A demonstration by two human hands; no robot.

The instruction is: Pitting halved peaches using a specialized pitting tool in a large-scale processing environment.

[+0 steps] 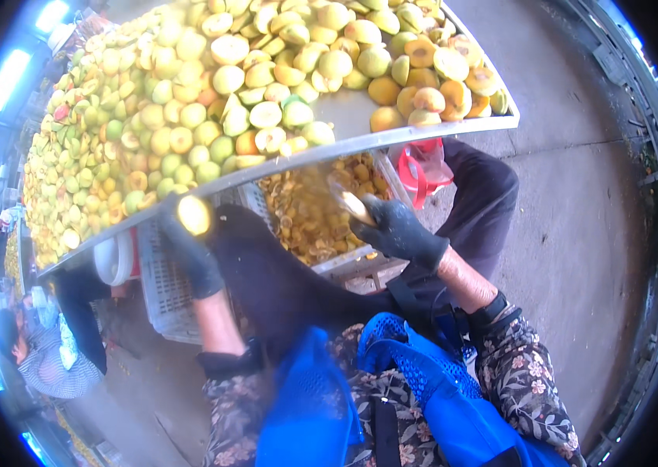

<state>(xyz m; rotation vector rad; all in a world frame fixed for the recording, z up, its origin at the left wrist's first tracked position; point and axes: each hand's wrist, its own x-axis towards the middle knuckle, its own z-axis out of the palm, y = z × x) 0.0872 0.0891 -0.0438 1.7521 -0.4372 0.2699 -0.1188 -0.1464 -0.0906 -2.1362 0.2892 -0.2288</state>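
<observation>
My left hand point(190, 257), in a dark glove, is closed around a halved yellow fruit point(193, 215), like a peach or apricot, its pale cut face turned up. It is at the near edge of the metal-rimmed table point(298, 161). My right hand point(399, 229), gloved too, grips a small hand tool point(355, 207) with a pale handle; its tip is blurred, so its kind cannot be told. The tool is over a crate point(344, 261) of brownish-yellow fruit pieces point(306, 222) below the table edge. Halved green-yellow fruits point(189, 117) are heaped on the table.
A second grey crate point(169, 300) stands under my left forearm, with a white bucket point(115, 261) beyond it. A red and clear plastic bag point(426, 167) is by my right knee. Another person point(60, 362) sits at the far left. Concrete floor point(578, 226) extends to the right.
</observation>
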